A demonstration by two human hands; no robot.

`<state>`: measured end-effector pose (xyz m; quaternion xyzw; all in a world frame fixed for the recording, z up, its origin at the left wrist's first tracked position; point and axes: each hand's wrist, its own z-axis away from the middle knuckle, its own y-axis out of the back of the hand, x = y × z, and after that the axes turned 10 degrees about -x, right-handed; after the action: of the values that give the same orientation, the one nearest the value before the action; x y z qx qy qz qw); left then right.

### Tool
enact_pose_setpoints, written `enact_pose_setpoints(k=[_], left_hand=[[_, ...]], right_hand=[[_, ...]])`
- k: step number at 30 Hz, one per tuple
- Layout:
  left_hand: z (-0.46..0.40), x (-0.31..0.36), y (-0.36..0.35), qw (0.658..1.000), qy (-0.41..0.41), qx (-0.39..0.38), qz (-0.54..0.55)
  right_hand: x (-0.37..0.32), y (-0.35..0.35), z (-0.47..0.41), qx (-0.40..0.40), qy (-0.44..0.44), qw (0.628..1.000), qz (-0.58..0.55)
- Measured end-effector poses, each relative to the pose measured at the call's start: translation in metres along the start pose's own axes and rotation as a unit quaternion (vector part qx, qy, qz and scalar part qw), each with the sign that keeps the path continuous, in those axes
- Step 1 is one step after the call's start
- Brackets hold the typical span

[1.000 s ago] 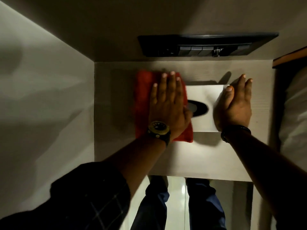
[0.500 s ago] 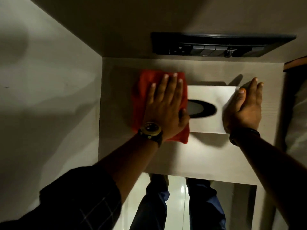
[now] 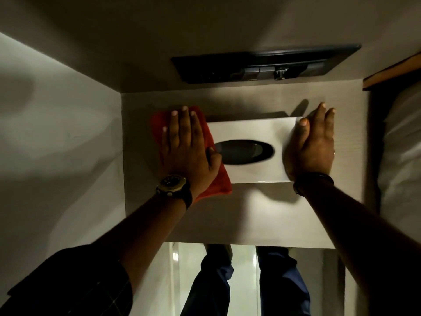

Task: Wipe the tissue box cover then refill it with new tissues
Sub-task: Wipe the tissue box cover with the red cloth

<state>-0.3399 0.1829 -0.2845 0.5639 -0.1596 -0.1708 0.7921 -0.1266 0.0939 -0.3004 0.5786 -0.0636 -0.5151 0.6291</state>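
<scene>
A shiny metal tissue box cover [image 3: 250, 131] with a dark oval slot [image 3: 245, 152] lies flat on a pale wooden shelf [image 3: 262, 215]. My left hand [image 3: 185, 147] presses flat on a red cloth [image 3: 219, 181] at the cover's left end, fingers spread, thumb near the slot. My right hand [image 3: 313, 144] rests flat against the cover's right end and steadies it. No tissues show in the slot.
A dark switch panel [image 3: 262, 65] is set in the wall behind the shelf. A plain wall [image 3: 57, 133] closes the left side. A wooden edge [image 3: 391, 74] and white bedding [image 3: 403, 156] lie at the right. My legs [image 3: 227, 281] stand below the shelf's front edge.
My left hand slid the red cloth leftward off the cover's top, uncovering more of the slot. My right hand kept its place at the right end.
</scene>
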Motion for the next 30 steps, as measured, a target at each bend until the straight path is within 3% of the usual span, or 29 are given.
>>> enact_pose_setpoints(k=[17,24,30], left_hand=[[-0.005,0.113,0.002,0.994,-0.1,-0.014,0.04],[0.0,0.087,0.001,0.988,-0.151,0.0,0.03],[0.008,0.009,-0.001,0.992,-0.119,0.0,-0.031]], right_hand=[[0.004,-0.003,-0.002,0.012,0.015,1.0,0.001],[0.005,-0.001,-0.002,0.015,0.012,1.0,-0.004],[0.004,0.0,-0.001,0.014,0.014,1.0,-0.019]])
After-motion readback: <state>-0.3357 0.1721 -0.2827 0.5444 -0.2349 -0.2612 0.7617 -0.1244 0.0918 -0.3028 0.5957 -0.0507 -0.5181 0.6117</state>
